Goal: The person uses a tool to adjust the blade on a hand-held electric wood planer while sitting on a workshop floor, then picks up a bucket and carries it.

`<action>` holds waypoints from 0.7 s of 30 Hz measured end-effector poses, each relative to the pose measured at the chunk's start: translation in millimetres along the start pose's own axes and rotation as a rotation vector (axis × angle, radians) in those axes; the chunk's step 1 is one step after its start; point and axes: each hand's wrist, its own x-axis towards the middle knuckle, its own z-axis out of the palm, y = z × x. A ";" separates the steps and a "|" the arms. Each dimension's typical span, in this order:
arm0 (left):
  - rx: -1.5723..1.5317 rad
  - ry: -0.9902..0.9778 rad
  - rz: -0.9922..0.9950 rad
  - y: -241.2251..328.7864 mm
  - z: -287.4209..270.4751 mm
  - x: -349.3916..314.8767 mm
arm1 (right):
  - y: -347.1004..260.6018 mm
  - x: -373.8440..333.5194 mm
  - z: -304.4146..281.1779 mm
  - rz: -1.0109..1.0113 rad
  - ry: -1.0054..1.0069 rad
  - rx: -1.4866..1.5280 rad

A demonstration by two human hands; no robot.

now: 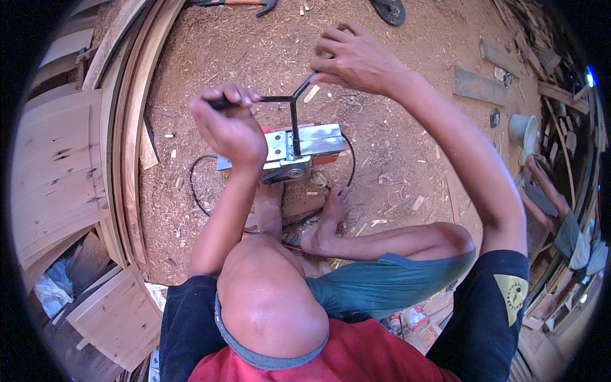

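Your left hand (228, 127) is clenching one arm of a slim black metal three-armed wrench (294, 118), just left of the silver-topped, box-shaped power planer (317, 140) with orange parts. Your right hand (359, 60) is pinching another arm, beyond the planer. The wrench's stem is reaching down to the planer's middle. A thin black cable (191, 180) is curving beside the planer.
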 end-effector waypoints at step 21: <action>0.717 -0.296 0.537 151.7 25.6 -2.3 | -141.5 10.9 58.5 0.984 0.041 1.346</action>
